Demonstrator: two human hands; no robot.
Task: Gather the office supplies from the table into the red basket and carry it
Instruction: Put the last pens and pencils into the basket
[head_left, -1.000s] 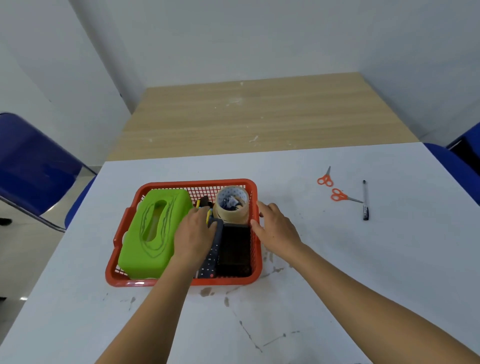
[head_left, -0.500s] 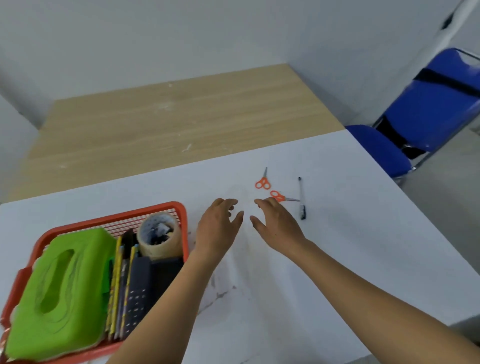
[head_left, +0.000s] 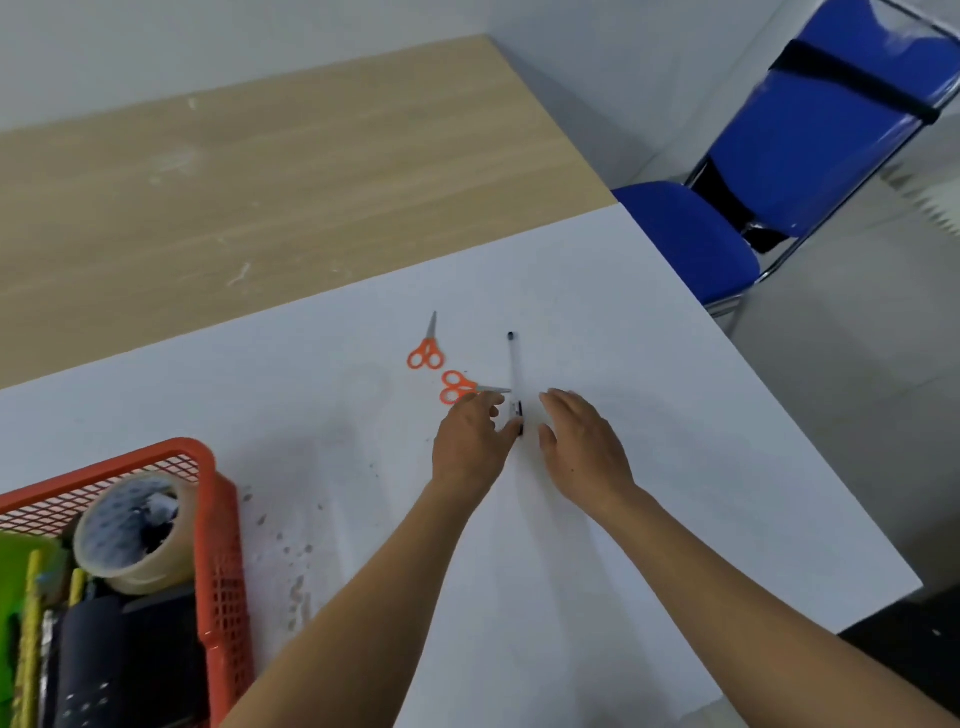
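Two small orange-handled scissors lie on the white table: one (head_left: 426, 353) farther off, the other (head_left: 457, 387) just beyond my left fingertips. A clear pen with a black cap (head_left: 514, 374) lies between my hands. My left hand (head_left: 470, 441) has its thumb against the pen's near end, fingers relaxed. My right hand (head_left: 582, 441) hovers flat just right of the pen, holding nothing. The red basket (head_left: 218, 545) sits at the lower left with a tape roll (head_left: 135, 530), yellow pencils (head_left: 31, 623) and a dark calculator (head_left: 88, 670) inside.
A blue chair (head_left: 779, 171) stands past the table's right edge. A bare wooden tabletop (head_left: 234, 182) adjoins the far side. Dark smudges mark the white surface near the basket. The table's right edge runs diagonally close to my right forearm.
Both hands left the basket and moved right to the scissors and pen. The view swung right, so the basket now sits at the lower left corner.
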